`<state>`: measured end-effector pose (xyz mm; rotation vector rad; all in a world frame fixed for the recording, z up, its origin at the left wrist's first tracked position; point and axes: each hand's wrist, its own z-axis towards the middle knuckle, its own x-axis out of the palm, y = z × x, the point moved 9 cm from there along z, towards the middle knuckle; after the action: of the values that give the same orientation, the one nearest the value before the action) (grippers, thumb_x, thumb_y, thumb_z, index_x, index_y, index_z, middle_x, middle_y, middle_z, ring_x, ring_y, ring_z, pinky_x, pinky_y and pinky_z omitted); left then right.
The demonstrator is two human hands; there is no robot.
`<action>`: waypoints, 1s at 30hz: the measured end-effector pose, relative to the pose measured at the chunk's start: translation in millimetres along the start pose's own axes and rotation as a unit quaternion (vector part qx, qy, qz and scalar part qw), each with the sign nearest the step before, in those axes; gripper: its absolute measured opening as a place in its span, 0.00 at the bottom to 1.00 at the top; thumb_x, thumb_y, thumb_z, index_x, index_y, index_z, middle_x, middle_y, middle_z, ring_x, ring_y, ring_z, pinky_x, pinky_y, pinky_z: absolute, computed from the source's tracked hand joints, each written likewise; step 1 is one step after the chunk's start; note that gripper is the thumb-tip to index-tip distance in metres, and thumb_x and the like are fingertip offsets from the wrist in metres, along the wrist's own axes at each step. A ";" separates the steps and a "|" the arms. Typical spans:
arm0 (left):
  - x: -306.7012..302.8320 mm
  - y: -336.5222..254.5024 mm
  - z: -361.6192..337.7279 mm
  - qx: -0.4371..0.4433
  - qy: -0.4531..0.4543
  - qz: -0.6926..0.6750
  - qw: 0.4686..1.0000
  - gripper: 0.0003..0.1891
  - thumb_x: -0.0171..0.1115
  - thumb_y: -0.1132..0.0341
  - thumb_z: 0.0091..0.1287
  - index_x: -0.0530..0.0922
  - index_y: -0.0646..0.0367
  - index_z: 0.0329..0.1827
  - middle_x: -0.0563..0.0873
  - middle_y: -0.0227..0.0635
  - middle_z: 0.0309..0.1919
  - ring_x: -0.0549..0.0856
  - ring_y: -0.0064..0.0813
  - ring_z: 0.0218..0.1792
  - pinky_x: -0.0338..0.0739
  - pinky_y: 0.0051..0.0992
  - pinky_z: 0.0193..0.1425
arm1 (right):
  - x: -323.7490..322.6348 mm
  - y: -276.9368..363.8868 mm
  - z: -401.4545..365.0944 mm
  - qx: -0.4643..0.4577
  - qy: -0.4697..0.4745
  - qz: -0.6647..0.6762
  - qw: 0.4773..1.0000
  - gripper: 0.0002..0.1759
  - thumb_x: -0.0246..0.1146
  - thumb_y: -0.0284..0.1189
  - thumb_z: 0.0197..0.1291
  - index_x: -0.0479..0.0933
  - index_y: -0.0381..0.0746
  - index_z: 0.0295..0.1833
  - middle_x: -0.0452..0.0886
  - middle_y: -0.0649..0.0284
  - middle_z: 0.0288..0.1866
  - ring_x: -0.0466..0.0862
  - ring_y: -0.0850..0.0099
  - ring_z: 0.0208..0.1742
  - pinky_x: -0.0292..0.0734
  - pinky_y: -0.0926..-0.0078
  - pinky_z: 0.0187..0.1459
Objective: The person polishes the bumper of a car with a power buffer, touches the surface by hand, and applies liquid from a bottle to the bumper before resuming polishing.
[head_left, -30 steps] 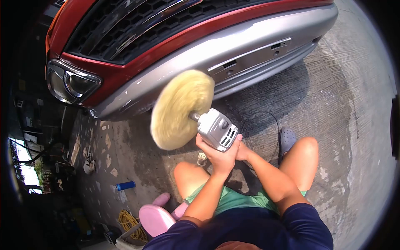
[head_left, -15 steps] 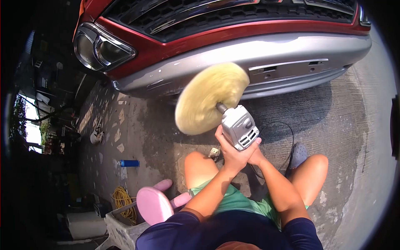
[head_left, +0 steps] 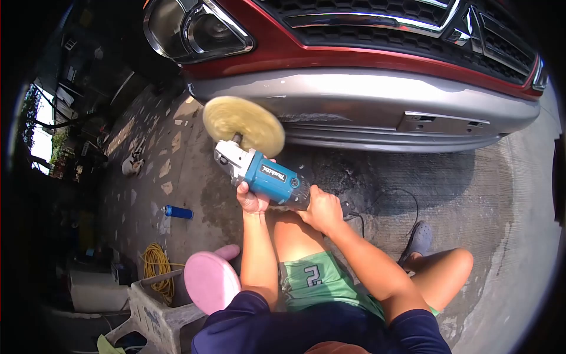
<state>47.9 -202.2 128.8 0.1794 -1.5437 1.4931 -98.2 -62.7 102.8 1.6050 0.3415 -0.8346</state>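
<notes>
Blue-bodied electric polisher [head_left: 272, 179] with a grey metal head lies tilted left of centre, low in front of a car, gripped by both hands above the person's bent knee. Far left, on the stained concrete ground [head_left: 507, 194], a small blue spray can [head_left: 177, 212] lies on its side, well apart from the tool. Below it a coil of yellow cord [head_left: 154, 265] rests beside a pale grey plastic stool [head_left: 154, 314], and a round pink foam pad [head_left: 211, 282] stands just right of these, near the left elbow. Further right, the polisher's round yellow wool pad [head_left: 243, 125] faces the left end of the car's silver-grey bumper [head_left: 377, 103]; whether the two touch cannot be told. The left hand [head_left: 252, 199] is closed around the tool where the grey head meets the blue body. The right hand [head_left: 323, 209] is wrapped tightly around the rear handle. A thin black cable [head_left: 394, 192] loops over the concrete from the handle end. Right of it, a grey clog shoe [head_left: 418, 239] sits on the person's foot. Above the bumper runs the red car front with its black grille [head_left: 377, 35].
</notes>
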 end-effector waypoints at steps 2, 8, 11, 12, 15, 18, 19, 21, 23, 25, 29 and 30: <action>-4.3 -7.2 4.9 0.015 -0.006 -0.034 0.999 0.55 0.83 0.45 0.55 0.67 0.66 0.82 0.81 0.50 0.70 0.82 0.55 0.72 0.82 0.56 0.75 | -0.1 18.3 6.1 -0.016 0.009 -0.022 1.000 0.35 0.83 0.51 0.56 0.76 0.32 0.48 0.91 0.40 0.44 0.92 0.40 0.46 0.87 0.45 0.52; 40.7 31.2 -29.8 -0.073 0.013 0.016 0.997 0.52 0.81 0.50 0.57 0.67 0.67 0.82 0.82 0.51 0.70 0.83 0.53 0.72 0.83 0.52 0.75 | -9.7 -28.8 -57.7 0.075 -0.020 0.027 0.997 0.32 0.83 0.47 0.55 0.78 0.33 0.48 0.91 0.42 0.44 0.93 0.42 0.46 0.88 0.47 0.51; 86.7 71.6 -59.7 -0.128 0.034 0.103 0.986 0.47 0.82 0.59 0.57 0.70 0.68 0.79 0.83 0.46 0.67 0.85 0.41 0.68 0.83 0.41 0.73 | -24.9 -55.3 -114.7 0.118 -0.088 0.153 0.977 0.33 0.83 0.47 0.55 0.84 0.35 0.56 0.93 0.44 0.48 0.94 0.45 0.50 0.88 0.51 0.53; 118.3 75.6 -63.9 -0.138 0.061 0.126 0.980 0.48 0.84 0.60 0.58 0.67 0.66 0.79 0.83 0.46 0.66 0.86 0.36 0.64 0.82 0.39 0.72 | -21.3 -70.8 -133.4 0.142 -0.068 0.166 0.973 0.32 0.83 0.45 0.56 0.86 0.37 0.61 0.93 0.47 0.51 0.95 0.50 0.53 0.88 0.55 0.55; 174.8 104.3 -74.8 -0.118 0.096 0.135 0.979 0.55 0.89 0.53 0.59 0.60 0.64 0.81 0.81 0.48 0.68 0.84 0.33 0.66 0.79 0.38 0.73 | -28.3 -85.9 -177.9 0.161 -0.134 0.272 0.939 0.21 0.84 0.32 0.56 0.87 0.33 0.51 0.94 0.56 0.45 0.94 0.67 0.46 0.87 0.65 0.52; 196.7 115.7 -70.9 -0.101 0.128 0.231 0.959 0.62 0.91 0.43 0.55 0.59 0.64 0.82 0.80 0.52 0.70 0.80 0.41 0.73 0.74 0.42 0.79 | -34.6 -86.7 -190.4 0.169 -0.182 0.275 0.929 0.18 0.82 0.25 0.59 0.84 0.30 0.50 0.90 0.62 0.40 0.89 0.71 0.39 0.85 0.68 0.46; 202.5 112.0 -68.8 -0.098 0.127 0.222 0.962 0.61 0.91 0.44 0.55 0.59 0.65 0.82 0.80 0.52 0.70 0.81 0.41 0.72 0.75 0.41 0.78 | -31.9 -90.7 -192.4 0.174 -0.183 0.285 0.925 0.17 0.82 0.26 0.58 0.85 0.31 0.49 0.91 0.61 0.41 0.90 0.71 0.40 0.86 0.67 0.47; 204.0 98.6 -64.7 -0.099 0.122 0.237 0.959 0.59 0.90 0.46 0.56 0.60 0.66 0.81 0.82 0.52 0.68 0.83 0.41 0.70 0.76 0.40 0.76 | -26.3 -88.8 -194.6 0.187 -0.189 0.311 0.912 0.17 0.84 0.27 0.56 0.87 0.32 0.47 0.93 0.60 0.42 0.91 0.71 0.42 0.86 0.67 0.49; 197.5 74.2 -60.3 -0.088 0.090 0.244 0.962 0.51 0.89 0.52 0.57 0.66 0.66 0.75 0.85 0.46 0.62 0.86 0.34 0.64 0.80 0.36 0.71 | -28.2 -63.7 -182.9 0.163 -0.166 0.291 0.928 0.19 0.85 0.28 0.56 0.87 0.32 0.48 0.94 0.59 0.41 0.92 0.70 0.41 0.87 0.67 0.48; 180.1 48.8 -55.4 -0.059 0.065 0.223 0.971 0.49 0.88 0.55 0.59 0.65 0.66 0.75 0.87 0.45 0.57 0.89 0.32 0.58 0.83 0.35 0.67 | -31.0 -31.8 -166.1 0.147 -0.132 0.273 0.941 0.19 0.85 0.30 0.57 0.87 0.32 0.48 0.93 0.59 0.40 0.91 0.70 0.40 0.87 0.67 0.47; 133.3 -13.8 -45.9 -0.081 -0.008 0.157 0.984 0.36 0.81 0.57 0.65 0.76 0.68 0.69 0.89 0.41 0.53 0.90 0.29 0.51 0.86 0.32 0.58 | -23.2 28.4 -133.6 0.122 -0.057 0.261 0.956 0.27 0.87 0.41 0.57 0.87 0.33 0.51 0.94 0.55 0.40 0.93 0.69 0.41 0.87 0.67 0.48; 123.8 -33.1 -42.9 -0.055 -0.040 0.147 0.987 0.34 0.79 0.55 0.67 0.77 0.68 0.69 0.89 0.41 0.52 0.90 0.30 0.49 0.88 0.33 0.56 | -23.8 44.2 -125.7 0.128 -0.033 0.247 0.960 0.30 0.88 0.44 0.55 0.87 0.33 0.52 0.94 0.54 0.42 0.94 0.67 0.43 0.88 0.65 0.49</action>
<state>25.0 -114.2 228.8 -0.0562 -1.7717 1.6371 -45.9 51.9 152.2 1.7906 -0.2231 -0.5552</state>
